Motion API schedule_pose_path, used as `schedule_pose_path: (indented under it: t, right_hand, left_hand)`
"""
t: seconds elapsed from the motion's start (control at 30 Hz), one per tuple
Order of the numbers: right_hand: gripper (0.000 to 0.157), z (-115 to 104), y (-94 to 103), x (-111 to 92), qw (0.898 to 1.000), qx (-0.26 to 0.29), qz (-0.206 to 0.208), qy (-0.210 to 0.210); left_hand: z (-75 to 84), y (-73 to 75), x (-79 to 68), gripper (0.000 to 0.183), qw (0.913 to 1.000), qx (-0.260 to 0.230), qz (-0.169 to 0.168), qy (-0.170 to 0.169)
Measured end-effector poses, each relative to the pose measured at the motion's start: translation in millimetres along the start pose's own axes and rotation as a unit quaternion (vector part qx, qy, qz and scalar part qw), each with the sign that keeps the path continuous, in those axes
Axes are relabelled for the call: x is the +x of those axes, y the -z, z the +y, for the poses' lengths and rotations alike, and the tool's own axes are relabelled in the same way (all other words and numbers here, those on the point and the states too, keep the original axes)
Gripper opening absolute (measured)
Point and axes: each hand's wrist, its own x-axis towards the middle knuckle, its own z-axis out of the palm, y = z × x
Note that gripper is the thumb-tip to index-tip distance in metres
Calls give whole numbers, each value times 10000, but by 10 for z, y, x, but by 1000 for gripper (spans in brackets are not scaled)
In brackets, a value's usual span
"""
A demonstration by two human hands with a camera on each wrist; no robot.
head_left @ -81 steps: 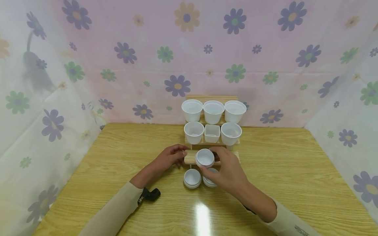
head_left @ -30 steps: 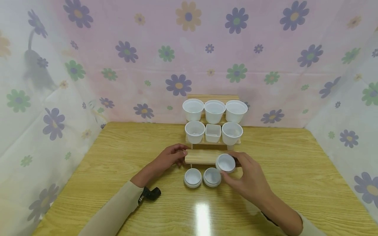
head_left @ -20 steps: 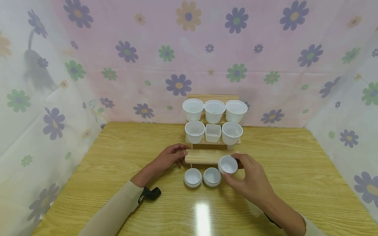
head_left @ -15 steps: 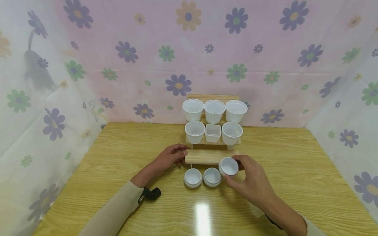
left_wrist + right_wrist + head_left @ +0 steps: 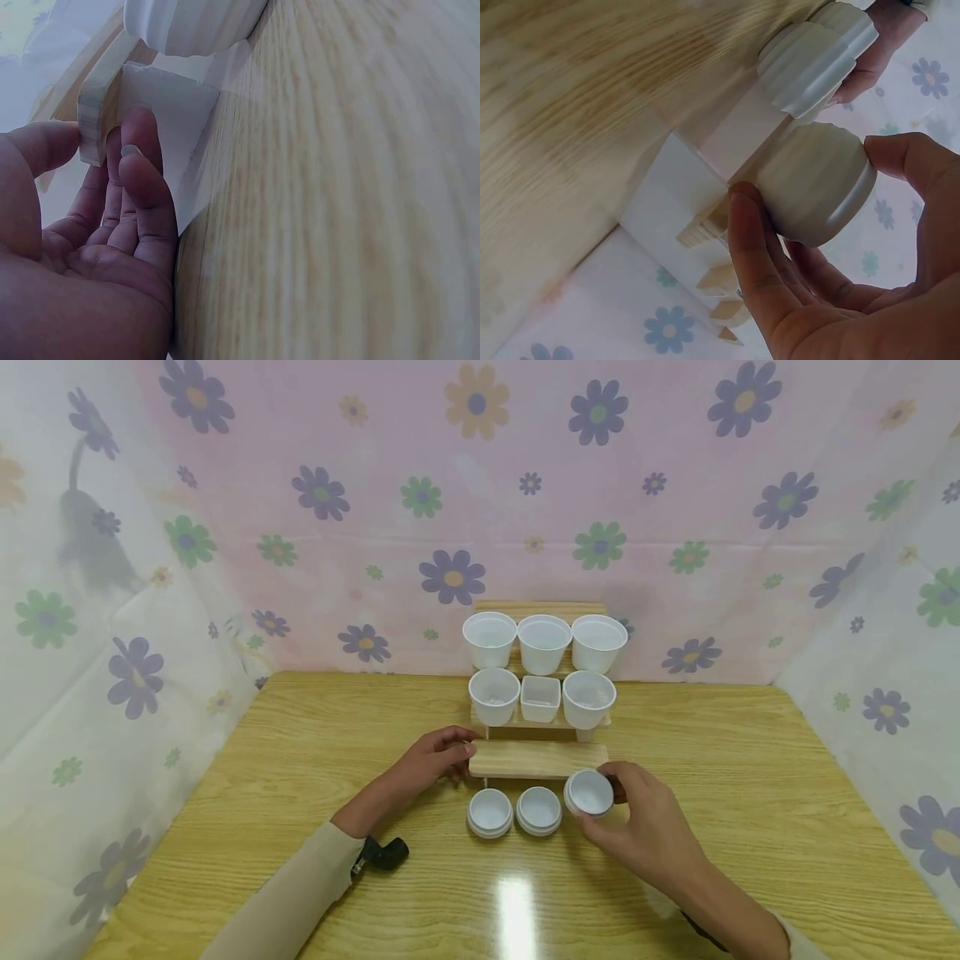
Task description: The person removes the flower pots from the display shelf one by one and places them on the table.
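one white ribbed pot (image 5: 589, 793), pinched between thumb and fingers of the right grip (image 5: 648, 828), right of two matching pots (image 5: 491, 814); left grip (image 5: 429, 765) clasping left end of wooden shelf (image 5: 536, 760).

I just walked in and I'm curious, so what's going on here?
A person's right hand holds a white pot, to the right of two similar pots on the table. Whether it touches the table is unclear. The left hand grips the left end of a wooden stand's front shelf. Behind that, six white containers, one square, sit in two rows.
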Motion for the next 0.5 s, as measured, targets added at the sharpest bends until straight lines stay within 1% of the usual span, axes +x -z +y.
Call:
schedule_pose_path:
  t: [0.27, 0.5]
  right_hand:
    - [47, 13, 2, -9, 9993, -112, -247, -251]
    - [45, 27, -10, -1, 9978, -32, -458, -487]
  left_hand:
    - [5, 0, -3, 41, 10000, -35, 8, 20]
    - [-17, 13, 5, 41, 10000, -30, -12, 19]
